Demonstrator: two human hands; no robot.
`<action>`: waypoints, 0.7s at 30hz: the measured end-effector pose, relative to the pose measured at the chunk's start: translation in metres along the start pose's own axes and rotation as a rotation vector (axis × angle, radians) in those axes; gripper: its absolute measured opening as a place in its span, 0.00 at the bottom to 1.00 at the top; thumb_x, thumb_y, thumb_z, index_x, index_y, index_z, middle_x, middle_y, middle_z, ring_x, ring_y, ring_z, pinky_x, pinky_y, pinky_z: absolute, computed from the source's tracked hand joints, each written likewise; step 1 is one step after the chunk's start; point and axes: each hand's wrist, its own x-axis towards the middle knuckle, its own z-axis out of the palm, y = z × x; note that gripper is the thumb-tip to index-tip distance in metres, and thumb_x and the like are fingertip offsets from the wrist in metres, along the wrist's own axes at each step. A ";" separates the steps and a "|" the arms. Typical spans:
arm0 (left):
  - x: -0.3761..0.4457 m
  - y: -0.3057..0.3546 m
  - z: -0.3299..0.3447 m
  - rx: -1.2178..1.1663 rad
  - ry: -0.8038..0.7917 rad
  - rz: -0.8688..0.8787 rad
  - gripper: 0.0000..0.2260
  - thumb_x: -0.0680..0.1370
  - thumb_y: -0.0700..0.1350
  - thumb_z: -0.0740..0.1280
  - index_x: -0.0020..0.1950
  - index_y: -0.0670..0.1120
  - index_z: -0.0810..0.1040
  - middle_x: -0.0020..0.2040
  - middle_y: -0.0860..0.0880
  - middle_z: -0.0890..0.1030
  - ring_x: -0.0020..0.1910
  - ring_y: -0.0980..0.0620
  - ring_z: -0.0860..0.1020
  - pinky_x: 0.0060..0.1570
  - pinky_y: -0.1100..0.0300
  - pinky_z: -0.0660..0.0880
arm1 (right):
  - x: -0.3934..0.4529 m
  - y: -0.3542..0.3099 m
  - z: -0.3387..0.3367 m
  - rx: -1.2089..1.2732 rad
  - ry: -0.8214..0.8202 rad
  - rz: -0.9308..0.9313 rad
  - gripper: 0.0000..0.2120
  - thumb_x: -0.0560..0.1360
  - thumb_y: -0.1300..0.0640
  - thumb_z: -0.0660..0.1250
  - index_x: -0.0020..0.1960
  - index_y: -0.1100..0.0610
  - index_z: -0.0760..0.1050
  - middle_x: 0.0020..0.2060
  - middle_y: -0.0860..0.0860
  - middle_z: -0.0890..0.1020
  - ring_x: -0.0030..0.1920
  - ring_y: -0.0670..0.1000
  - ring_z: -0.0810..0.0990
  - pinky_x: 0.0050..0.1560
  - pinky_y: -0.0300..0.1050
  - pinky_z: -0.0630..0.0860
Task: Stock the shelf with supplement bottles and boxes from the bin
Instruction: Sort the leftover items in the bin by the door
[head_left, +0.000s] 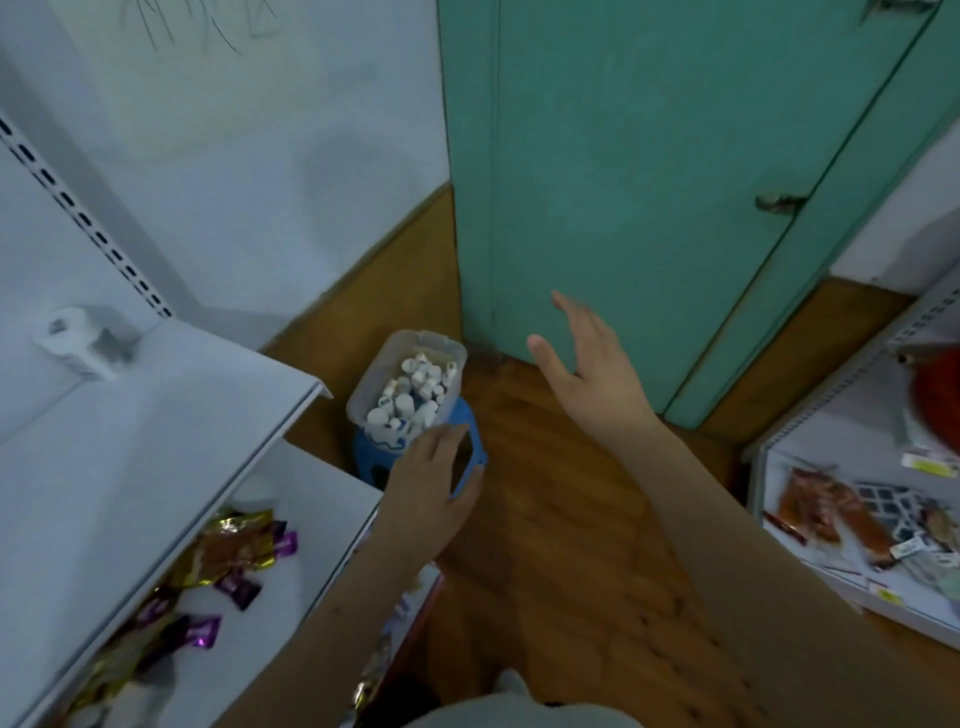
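Flanking wooden floor (561, 519), white shelf (156, 415) and green door (623, 182).

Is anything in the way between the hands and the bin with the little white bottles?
Nothing visible blocks them. The left hand hovers at the near edge of the clear plastic bin of white bottles; the right hand is open in the air beside it.

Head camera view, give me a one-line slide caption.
Both hands reach toward a bin of white bottles on a blue stool.
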 end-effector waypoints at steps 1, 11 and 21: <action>0.007 -0.001 0.001 0.006 0.011 -0.015 0.25 0.82 0.56 0.60 0.76 0.47 0.65 0.72 0.46 0.69 0.71 0.48 0.67 0.68 0.53 0.66 | 0.010 0.005 -0.001 -0.010 -0.010 -0.020 0.32 0.81 0.39 0.55 0.79 0.53 0.56 0.76 0.50 0.64 0.76 0.49 0.60 0.73 0.43 0.57; 0.097 -0.038 0.015 0.072 -0.013 -0.149 0.27 0.80 0.58 0.57 0.75 0.46 0.66 0.70 0.46 0.70 0.68 0.48 0.69 0.64 0.53 0.69 | 0.126 0.043 0.034 -0.058 -0.135 -0.149 0.30 0.82 0.42 0.59 0.79 0.55 0.58 0.75 0.53 0.66 0.75 0.51 0.62 0.68 0.39 0.55; 0.236 -0.111 0.058 -0.052 -0.033 -0.394 0.24 0.80 0.55 0.61 0.72 0.42 0.70 0.68 0.43 0.72 0.65 0.44 0.71 0.62 0.47 0.72 | 0.293 0.091 0.091 -0.134 -0.369 -0.208 0.30 0.81 0.43 0.60 0.78 0.55 0.58 0.74 0.53 0.66 0.74 0.52 0.63 0.72 0.44 0.59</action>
